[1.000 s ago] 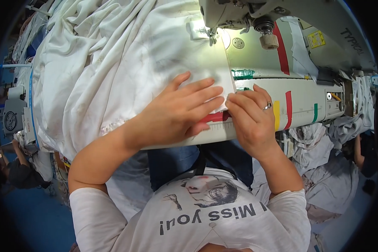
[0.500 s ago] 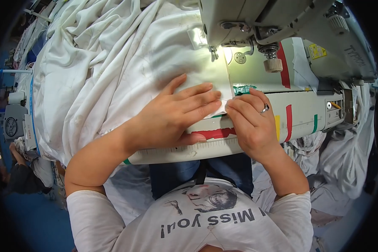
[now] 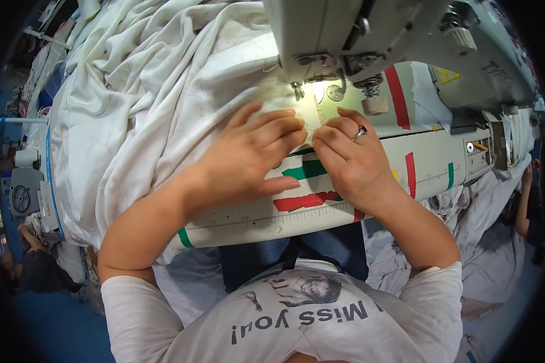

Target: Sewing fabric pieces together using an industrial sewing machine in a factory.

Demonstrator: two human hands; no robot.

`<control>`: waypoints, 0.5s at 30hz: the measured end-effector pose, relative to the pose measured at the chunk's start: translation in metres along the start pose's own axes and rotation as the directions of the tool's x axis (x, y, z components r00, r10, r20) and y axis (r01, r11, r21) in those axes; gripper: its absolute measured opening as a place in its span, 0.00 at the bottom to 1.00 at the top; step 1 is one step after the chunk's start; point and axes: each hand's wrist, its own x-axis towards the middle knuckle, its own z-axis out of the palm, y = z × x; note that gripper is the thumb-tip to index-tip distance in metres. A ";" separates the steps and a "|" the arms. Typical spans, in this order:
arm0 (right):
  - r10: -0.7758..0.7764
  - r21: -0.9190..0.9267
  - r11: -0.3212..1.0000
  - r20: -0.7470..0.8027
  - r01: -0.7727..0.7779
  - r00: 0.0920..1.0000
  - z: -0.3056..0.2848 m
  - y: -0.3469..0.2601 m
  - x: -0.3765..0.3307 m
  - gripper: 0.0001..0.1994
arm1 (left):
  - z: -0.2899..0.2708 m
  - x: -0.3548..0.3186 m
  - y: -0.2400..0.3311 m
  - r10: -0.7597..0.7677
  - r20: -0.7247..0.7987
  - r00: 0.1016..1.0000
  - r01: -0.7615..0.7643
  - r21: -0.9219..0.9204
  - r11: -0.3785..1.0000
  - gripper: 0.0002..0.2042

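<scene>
A wide white cloth (image 3: 145,103) lies bunched over the left of the sewing machine table and runs up to the presser foot (image 3: 298,91). My left hand (image 3: 242,151) rests flat on the cloth near its edge, fingers spread and thumb apart. Just right of it, my right hand (image 3: 351,160), with a ring on one finger, pinches the cloth's near corner. Both hands' fingertips almost meet below the needle area, which is lit by the lamp of the sewing machine (image 3: 327,30). The pinched bit of cloth is mostly hidden by my fingers.
The table edge carries a printed ruler and tape strips, among them a red strip (image 3: 306,201) and a green strip (image 3: 306,170). More white cloth (image 3: 490,224) hangs at the right. A grey fan-like unit (image 3: 24,192) stands far left, and other people show at both sides.
Both hands have moved forward with the cloth, toward the presser foot. The cloth's near edge has drawn away from the table edge, uncovering more of the green strip.
</scene>
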 end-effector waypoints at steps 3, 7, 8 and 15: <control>-0.013 0.026 1.000 -0.011 0.014 1.000 0.000 0.001 -0.002 0.14 | 0.007 0.004 0.004 -0.002 -0.044 0.999 0.000 -0.033 0.999 0.33; 0.105 0.124 0.987 -0.023 -0.102 0.994 -0.012 0.009 -0.007 0.12 | 0.006 0.002 0.004 0.005 -0.032 0.999 -0.005 0.005 1.000 0.33; 0.134 0.047 0.990 -0.096 -0.130 0.986 -0.017 0.015 -0.006 0.10 | 0.006 0.001 0.003 -0.007 -0.031 1.000 0.008 0.031 0.999 0.33; 0.492 -0.422 0.712 -0.272 -0.562 0.827 -0.032 0.170 -0.018 0.05 | 0.003 0.006 0.006 0.002 -0.030 1.000 -0.002 0.010 1.000 0.32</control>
